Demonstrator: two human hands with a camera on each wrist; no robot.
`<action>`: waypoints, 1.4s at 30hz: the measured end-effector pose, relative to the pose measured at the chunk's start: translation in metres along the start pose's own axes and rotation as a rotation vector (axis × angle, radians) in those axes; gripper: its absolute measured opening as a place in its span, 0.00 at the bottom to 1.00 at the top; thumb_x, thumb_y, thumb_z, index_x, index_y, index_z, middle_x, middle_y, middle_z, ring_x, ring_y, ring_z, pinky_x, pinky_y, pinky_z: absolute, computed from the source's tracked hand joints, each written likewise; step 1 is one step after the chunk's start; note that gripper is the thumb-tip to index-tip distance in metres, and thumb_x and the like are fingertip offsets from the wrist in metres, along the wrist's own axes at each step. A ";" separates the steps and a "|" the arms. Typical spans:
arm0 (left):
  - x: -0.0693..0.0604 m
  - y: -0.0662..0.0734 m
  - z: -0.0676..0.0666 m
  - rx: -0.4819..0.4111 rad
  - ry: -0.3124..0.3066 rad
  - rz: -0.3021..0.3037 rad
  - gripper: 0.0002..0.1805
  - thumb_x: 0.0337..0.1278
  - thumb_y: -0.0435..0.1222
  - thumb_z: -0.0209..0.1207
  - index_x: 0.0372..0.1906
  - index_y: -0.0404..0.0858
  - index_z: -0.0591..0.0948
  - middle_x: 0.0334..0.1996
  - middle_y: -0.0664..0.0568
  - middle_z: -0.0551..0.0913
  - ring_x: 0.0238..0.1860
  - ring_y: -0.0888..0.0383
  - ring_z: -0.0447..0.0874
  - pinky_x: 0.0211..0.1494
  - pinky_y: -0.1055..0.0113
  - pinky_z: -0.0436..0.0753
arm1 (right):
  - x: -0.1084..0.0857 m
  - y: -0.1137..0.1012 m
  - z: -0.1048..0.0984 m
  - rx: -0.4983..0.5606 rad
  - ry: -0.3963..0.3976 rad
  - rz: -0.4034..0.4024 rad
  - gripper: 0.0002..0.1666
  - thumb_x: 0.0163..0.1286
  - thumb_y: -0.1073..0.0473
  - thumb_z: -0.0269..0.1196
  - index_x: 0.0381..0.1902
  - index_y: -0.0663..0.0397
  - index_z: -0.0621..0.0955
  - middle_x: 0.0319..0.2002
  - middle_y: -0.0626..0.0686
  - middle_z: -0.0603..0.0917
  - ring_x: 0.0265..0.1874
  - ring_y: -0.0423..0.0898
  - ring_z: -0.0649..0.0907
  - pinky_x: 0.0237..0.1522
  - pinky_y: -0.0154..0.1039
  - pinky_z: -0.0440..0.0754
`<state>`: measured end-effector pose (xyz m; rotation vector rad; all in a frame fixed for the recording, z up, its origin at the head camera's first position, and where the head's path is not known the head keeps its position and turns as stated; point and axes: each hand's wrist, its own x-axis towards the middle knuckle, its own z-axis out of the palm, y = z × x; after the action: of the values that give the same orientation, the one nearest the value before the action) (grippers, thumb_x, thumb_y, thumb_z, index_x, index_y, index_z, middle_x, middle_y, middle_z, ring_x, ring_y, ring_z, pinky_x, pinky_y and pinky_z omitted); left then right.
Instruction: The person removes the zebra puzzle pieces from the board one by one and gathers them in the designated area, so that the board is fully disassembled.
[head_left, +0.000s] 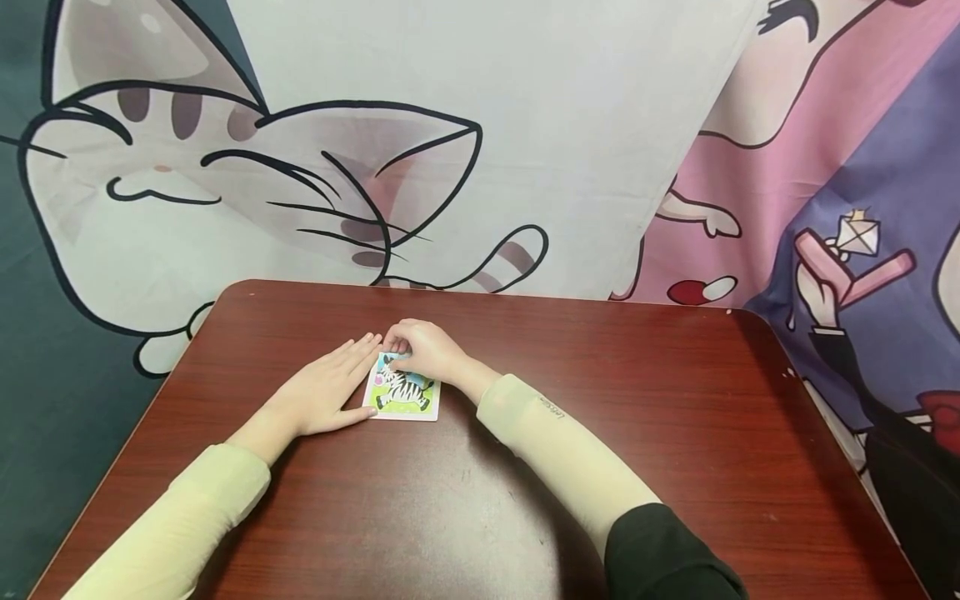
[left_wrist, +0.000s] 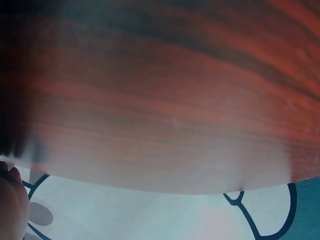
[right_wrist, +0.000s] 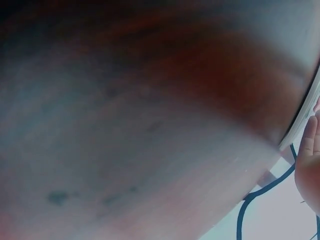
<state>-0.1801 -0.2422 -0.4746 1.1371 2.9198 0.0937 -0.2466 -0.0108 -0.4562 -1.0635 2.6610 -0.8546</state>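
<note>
A small, white-bordered card with a cartoon zebra picture (head_left: 405, 393) lies on the table in the head view. My left hand (head_left: 330, 383) rests palm down at its left, fingers straight and together, with the thumb touching the lower left corner. Over the card's upper edge is my right hand (head_left: 429, 348), its fingers curled and its thumb on the picture, pinching at the top; the exact grip is partly hidden. Only a bit of the left hand (left_wrist: 12, 205) shows in the left wrist view. In the right wrist view, part of the right hand (right_wrist: 309, 175) appears at the right edge.
The reddish-brown wooden table (head_left: 570, 367) has rounded far corners. Behind it hangs a cloth backdrop with a cartoon cat (head_left: 225, 233) and pink and purple figures. A black sleeve (head_left: 667, 554) covers the upper right arm.
</note>
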 end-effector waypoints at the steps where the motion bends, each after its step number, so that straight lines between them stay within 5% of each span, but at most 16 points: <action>1: 0.000 0.000 0.000 0.000 0.001 0.001 0.53 0.69 0.59 0.61 0.83 0.27 0.58 0.84 0.36 0.58 0.86 0.41 0.56 0.86 0.46 0.62 | 0.000 0.000 0.000 0.009 0.006 0.001 0.10 0.70 0.59 0.74 0.47 0.52 0.87 0.42 0.49 0.87 0.42 0.41 0.85 0.48 0.27 0.82; 17: 0.001 0.000 0.002 0.002 0.025 0.012 0.53 0.69 0.60 0.61 0.83 0.28 0.57 0.85 0.36 0.57 0.85 0.42 0.57 0.87 0.46 0.62 | -0.003 0.000 -0.026 0.322 0.016 0.012 0.05 0.70 0.65 0.72 0.42 0.59 0.88 0.39 0.56 0.91 0.37 0.41 0.86 0.44 0.23 0.83; 30: 0.000 -0.001 0.001 0.011 0.025 0.015 0.53 0.68 0.59 0.61 0.82 0.27 0.60 0.84 0.35 0.59 0.85 0.41 0.57 0.86 0.46 0.64 | -0.024 0.029 -0.070 0.383 0.039 0.113 0.06 0.67 0.66 0.74 0.41 0.62 0.89 0.38 0.58 0.92 0.34 0.39 0.87 0.43 0.27 0.85; 42: 0.000 0.000 0.002 0.027 0.020 0.014 0.53 0.68 0.60 0.61 0.82 0.27 0.60 0.84 0.35 0.58 0.85 0.41 0.57 0.86 0.46 0.62 | -0.052 0.067 -0.085 0.401 -0.044 0.201 0.05 0.67 0.68 0.72 0.40 0.64 0.90 0.31 0.48 0.91 0.31 0.34 0.85 0.39 0.28 0.84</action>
<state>-0.1804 -0.2421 -0.4767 1.1675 2.9391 0.0667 -0.2761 0.1023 -0.4272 -0.6981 2.3636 -1.2323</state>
